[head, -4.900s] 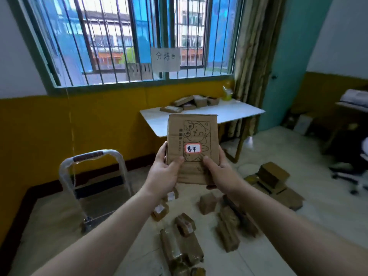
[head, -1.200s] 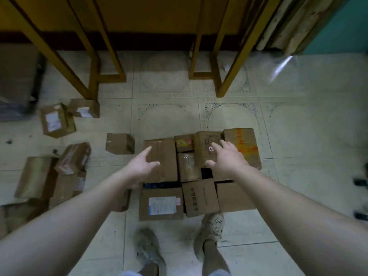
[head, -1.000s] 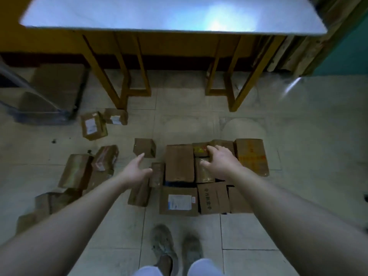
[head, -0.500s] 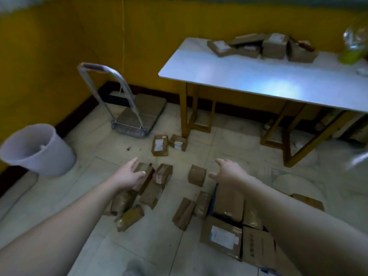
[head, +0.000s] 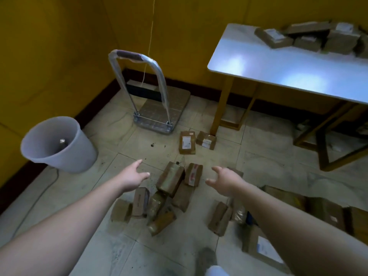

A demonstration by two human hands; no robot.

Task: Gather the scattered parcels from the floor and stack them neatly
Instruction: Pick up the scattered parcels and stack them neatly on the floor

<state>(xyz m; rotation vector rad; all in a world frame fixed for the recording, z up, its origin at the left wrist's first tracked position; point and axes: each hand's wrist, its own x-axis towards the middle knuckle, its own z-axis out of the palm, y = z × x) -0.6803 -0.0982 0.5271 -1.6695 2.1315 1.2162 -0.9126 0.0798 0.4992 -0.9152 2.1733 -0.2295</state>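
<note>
Several brown cardboard parcels lie scattered on the tiled floor in a loose heap (head: 171,179) between my arms. Two more parcels (head: 186,142) sit farther off near the table leg. A laid-out group of parcels (head: 326,214) lies at the right, partly behind my right arm. My left hand (head: 133,175) hovers open above the floor, left of the heap, holding nothing. To the heap's right, my right hand (head: 224,180) is held out with spread fingers, also empty. Neither hand touches a parcel.
A white table (head: 278,70) with yellow legs stands at the right, more parcels (head: 310,38) on its far end. A folding platform trolley (head: 159,108) stands by the yellow wall. A white bucket (head: 57,146) sits at the left. My shoe (head: 207,257) shows at the bottom.
I put the flat parcel down on the laid-out group and took my hands off it. My view then swung left; both empty hands now hover over the scattered heap.
</note>
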